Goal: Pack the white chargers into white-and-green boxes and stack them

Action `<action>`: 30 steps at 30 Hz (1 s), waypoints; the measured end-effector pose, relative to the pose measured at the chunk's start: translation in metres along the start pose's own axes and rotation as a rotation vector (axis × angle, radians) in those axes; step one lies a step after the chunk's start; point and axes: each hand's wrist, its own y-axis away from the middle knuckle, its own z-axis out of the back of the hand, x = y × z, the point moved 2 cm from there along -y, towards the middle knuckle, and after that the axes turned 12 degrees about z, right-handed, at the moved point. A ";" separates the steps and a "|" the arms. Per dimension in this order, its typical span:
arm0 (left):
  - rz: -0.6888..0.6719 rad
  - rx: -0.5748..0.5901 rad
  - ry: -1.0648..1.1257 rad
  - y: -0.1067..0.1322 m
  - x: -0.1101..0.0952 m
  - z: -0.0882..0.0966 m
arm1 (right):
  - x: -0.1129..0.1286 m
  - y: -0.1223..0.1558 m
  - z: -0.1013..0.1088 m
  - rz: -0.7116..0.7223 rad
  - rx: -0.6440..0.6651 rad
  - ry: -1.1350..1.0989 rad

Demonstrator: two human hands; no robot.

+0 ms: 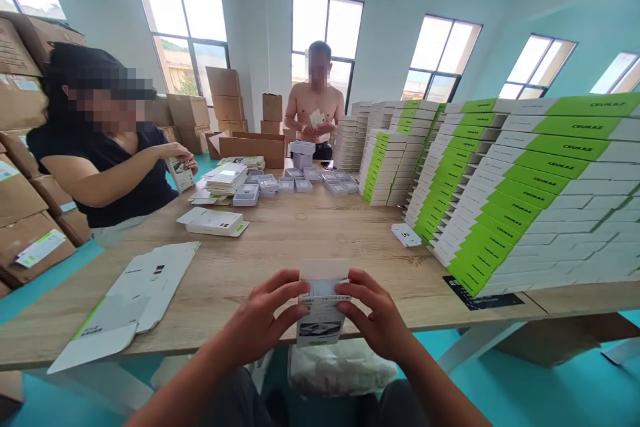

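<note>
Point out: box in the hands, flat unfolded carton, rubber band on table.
White box point(324, 320), head view, point on its printed front panel.
Flat unfolded carton point(145, 283), head view, point on its white panel.
Rubber band point(301, 213), head view, point on its loop.

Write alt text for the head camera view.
The left hand and right hand hold a white printed carton upright over a wooden table. Tall stacks of green-and-white CEUKAZ boxes fill the right side, a flat unfolded carton lies at left, and a seated person and a standing shirtless person work beyond.
</note>
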 end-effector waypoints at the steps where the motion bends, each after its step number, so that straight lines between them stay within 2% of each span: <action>1: -0.007 -0.025 -0.018 0.001 -0.003 0.001 | 0.002 -0.001 0.001 0.032 0.003 0.014; 6: -0.031 -0.152 0.010 0.003 -0.013 -0.003 | 0.010 -0.006 0.005 0.173 -0.015 0.072; 10: -0.085 -0.144 0.034 0.006 -0.019 -0.003 | 0.018 -0.013 0.009 0.153 0.067 0.111; 12: -0.005 -0.125 0.056 0.007 -0.024 -0.001 | 0.023 -0.019 0.012 0.052 0.099 0.036; 14: 0.131 -0.135 0.122 0.005 -0.028 -0.001 | 0.025 -0.025 0.013 -0.079 0.106 -0.074; 17: 0.340 -0.181 0.188 0.002 -0.031 -0.006 | 0.026 -0.030 0.009 -0.225 0.033 -0.156; 19: 0.406 -0.231 0.187 0.000 -0.032 -0.011 | 0.024 -0.031 0.005 -0.270 -0.032 -0.156; 22: 0.358 -0.299 0.188 -0.001 -0.032 -0.015 | 0.023 -0.031 0.001 -0.318 -0.071 -0.180; 25: 0.291 -0.315 0.200 -0.002 -0.032 -0.014 | 0.021 -0.031 0.001 -0.336 -0.083 -0.239; 30: 0.293 -0.281 0.157 -0.005 -0.032 -0.009 | 0.015 -0.027 0.003 -0.252 -0.079 -0.252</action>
